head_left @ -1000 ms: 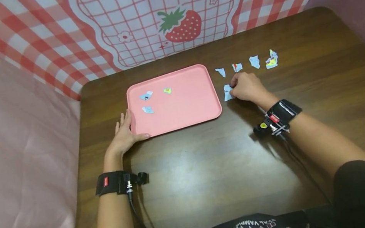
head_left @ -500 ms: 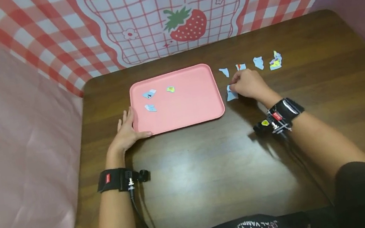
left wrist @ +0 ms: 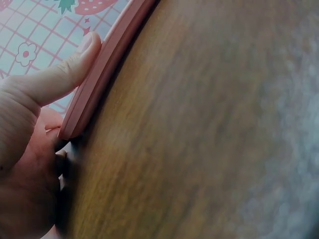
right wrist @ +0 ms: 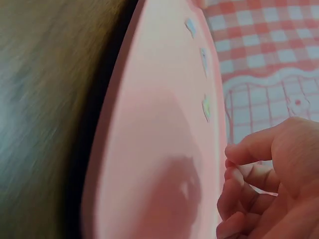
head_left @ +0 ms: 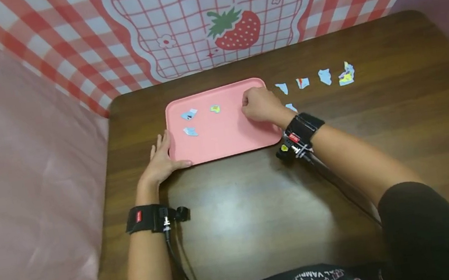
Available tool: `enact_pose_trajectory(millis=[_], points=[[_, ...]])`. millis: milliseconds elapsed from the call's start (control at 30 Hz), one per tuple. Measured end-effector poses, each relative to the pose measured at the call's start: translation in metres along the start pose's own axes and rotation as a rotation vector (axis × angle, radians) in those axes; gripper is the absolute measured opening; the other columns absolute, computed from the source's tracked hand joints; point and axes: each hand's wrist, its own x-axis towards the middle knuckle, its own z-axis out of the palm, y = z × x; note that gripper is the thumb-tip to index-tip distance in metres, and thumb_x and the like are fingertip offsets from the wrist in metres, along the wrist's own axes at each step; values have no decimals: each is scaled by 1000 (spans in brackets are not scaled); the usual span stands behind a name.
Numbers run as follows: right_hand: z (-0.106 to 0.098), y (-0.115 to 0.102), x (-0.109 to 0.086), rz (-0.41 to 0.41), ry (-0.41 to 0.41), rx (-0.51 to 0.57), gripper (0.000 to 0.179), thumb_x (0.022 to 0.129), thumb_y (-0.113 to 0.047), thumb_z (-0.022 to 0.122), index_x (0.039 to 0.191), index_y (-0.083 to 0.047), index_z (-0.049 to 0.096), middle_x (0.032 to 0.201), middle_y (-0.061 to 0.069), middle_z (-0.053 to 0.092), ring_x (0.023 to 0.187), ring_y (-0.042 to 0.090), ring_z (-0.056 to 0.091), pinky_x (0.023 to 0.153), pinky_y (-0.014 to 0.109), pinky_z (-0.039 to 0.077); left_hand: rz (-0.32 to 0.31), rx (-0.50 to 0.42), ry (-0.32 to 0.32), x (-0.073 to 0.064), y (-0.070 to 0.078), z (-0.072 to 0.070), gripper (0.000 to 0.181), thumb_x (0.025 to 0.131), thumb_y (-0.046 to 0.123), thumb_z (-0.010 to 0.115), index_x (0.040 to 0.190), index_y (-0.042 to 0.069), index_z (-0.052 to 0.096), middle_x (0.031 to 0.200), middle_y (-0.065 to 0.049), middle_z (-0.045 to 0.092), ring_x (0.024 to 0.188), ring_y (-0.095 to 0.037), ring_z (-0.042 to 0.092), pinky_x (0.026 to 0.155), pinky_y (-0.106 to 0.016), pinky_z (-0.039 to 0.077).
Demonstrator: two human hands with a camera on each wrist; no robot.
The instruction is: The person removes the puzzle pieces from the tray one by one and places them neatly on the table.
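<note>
A pink tray (head_left: 225,144) lies on the wooden table. My left hand (head_left: 161,163) holds its near left corner, the thumb (left wrist: 75,69) at the front rim and the fingers along the left side. Over the tray's right part, my right hand (head_left: 261,104) has thumb and fingertips drawn together; I cannot tell if it pinches anything. Two light blue paper scraps (head_left: 189,115) and a small yellow scrap (head_left: 215,109) lie in the tray. Another light blue scrap (head_left: 291,107) shows just past the right wrist, partly covered by it.
Right of the tray, a row of torn scraps lies on the table: a light blue scrap (head_left: 283,88), a red-marked scrap (head_left: 303,83), a plain blue scrap (head_left: 325,77) and a yellow-and-blue scrap (head_left: 346,74). A strawberry-print cloth (head_left: 237,30) hangs behind. Black cables run from both wrists.
My right hand has moved left, from the scrap beside the tray to above the tray's right part. My left hand stays at the tray's corner. The head view has shifted slightly.
</note>
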Motion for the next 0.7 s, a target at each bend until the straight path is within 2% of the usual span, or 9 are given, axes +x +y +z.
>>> enact_pose_trajectory(millis=[200,300,500,567,700], points=[[19,-24,18,-13,-32,0,13,87,-10,56,86,-8,69,92,8,69,86,27,61,74,42,51,-16,-24,2,0,-1,-1,126,78,36,88,162,14,-3,169,-3,-7,152,-20,-19,119,-52,-13],[28,-34,26,4,-51,11,15,91,-15,59,98,-8,70,103,8,70,95,29,62,78,45,51,-33,-31,4,-2,-3,-3,126,78,35,88,162,15,-3,169,-2,-7,151,-22,-21,119,-54,-12],[41,-46,40,20,-64,5,36,95,-26,61,126,-7,65,125,14,66,113,33,61,87,50,51,-32,0,-5,-2,-4,-6,126,78,35,88,162,14,-4,169,-2,-8,152,-21,-20,119,-51,-13],[45,-47,43,27,-63,-10,38,97,-29,62,128,-6,64,126,16,63,115,34,60,89,51,50,-30,3,-13,-1,-3,-5,126,78,36,87,163,15,-4,169,-2,-7,152,-20,-20,119,-50,-13],[52,-48,47,33,-76,-28,32,100,-30,60,121,-6,66,122,16,58,110,35,59,88,51,50,-26,5,-19,2,-2,-5,125,79,36,87,163,13,-2,169,-2,-7,152,-18,-18,120,-46,-13]])
